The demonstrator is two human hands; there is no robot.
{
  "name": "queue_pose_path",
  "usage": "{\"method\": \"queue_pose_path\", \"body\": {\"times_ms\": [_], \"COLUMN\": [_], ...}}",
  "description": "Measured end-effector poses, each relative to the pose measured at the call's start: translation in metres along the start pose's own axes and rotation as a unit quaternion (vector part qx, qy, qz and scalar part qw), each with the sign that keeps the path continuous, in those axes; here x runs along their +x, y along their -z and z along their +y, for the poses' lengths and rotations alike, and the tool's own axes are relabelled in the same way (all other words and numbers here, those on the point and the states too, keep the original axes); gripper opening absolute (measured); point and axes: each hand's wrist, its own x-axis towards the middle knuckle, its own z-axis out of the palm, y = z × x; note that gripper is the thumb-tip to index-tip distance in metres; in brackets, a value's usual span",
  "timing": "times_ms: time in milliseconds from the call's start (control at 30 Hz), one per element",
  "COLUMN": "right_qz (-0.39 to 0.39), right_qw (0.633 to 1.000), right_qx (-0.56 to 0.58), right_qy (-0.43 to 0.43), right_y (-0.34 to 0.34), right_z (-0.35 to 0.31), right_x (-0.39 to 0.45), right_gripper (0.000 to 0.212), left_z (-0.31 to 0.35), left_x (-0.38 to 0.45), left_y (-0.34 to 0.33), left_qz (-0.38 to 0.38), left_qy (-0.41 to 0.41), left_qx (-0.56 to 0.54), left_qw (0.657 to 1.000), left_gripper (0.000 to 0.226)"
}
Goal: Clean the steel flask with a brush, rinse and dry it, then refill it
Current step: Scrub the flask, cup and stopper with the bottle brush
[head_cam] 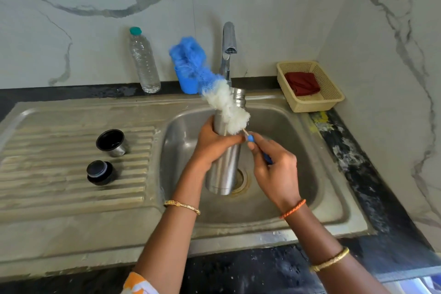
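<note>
Steel flask (223, 164) held upright over sink (298, 150), gripped round its upper body by left hand (213, 144); brush (214, 93), handle pinched in right hand (274, 169), is outside the mouth and is best tipped upright, then fed straight down.

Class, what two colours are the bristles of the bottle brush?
The brush has blue bristles at the tip and white nearer the handle, seen in the head view.
</note>
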Motion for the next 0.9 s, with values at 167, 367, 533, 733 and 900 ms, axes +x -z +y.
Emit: {"method": "queue_pose_path", "body": {"times_ms": [167,367,533,733,900], "right_qz": [0.032,-0.022,-0.014,-0.026,-0.055], "right_qw": [0.992,0.973,0.992,0.991,0.986], "right_qx": [0.101,0.148,0.101,0.056,0.022], "right_qy": [-0.070,-0.175,-0.076,-0.122,-0.156], "right_y": [-0.001,0.008,0.008,0.004,0.012], "right_z": [0.002,0.004,-0.019,0.009,0.016], "right_x": [-0.002,-0.003,0.014,-0.003,-0.004], "right_gripper": [0.025,0.027,0.026,0.025,0.023], "left_z": [-0.003,-0.006,-0.003,-0.006,-0.012], "left_x": [-0.002,0.004,0.000,-0.007,-0.009], "left_y": [-0.013,-0.013,-0.014,-0.007,0.006], "left_qz": [0.025,-0.014,0.001,0.032,0.033], "left_qy": [-0.011,0.007,0.021,0.025,0.025], "left_qx": [-0.197,-0.275,-0.276,-0.243,-0.268], "left_qw": [0.980,0.961,0.961,0.969,0.962], "left_gripper": [0.071,0.086,0.089,0.056,0.055]}}
